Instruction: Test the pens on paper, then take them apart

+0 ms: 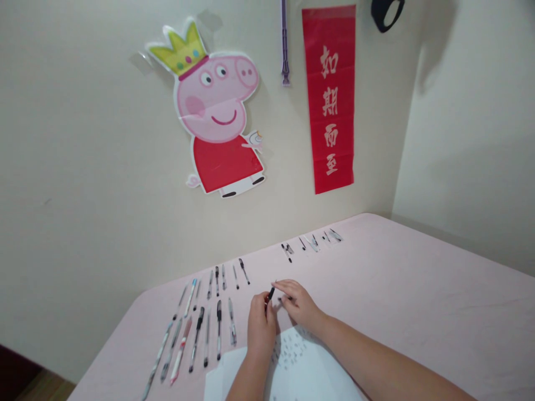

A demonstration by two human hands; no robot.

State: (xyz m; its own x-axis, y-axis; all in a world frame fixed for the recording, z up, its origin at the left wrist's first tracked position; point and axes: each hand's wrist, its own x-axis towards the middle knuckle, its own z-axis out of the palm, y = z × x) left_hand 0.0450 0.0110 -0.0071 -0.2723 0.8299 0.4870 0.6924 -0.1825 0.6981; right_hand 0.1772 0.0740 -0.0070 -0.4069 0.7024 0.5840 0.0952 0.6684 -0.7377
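My left hand [261, 324] is closed around a black pen [271, 292], whose upper end sticks out above the fingers; the rest is hidden in the hand. Close by on its right, my right hand [299, 304] has its fingers bent, with the index fingertip at the top of that pen. A small dark tip shows beside the right thumb, too small to name. Beneath both forearms lie white paper sheets [221, 379] with small dark marks. Left of the hands, several pens lie in two rows, among them a black-capped pen [219, 328] and a red-and-white pen [181, 350].
The pink-covered table [418, 312] runs back to the wall. Near its far edge lie a dark pen [286, 253] and several small pen parts with clear packets [335, 235]. A cartoon pig cutout [225, 122] and a red banner [332, 106] hang on the wall.
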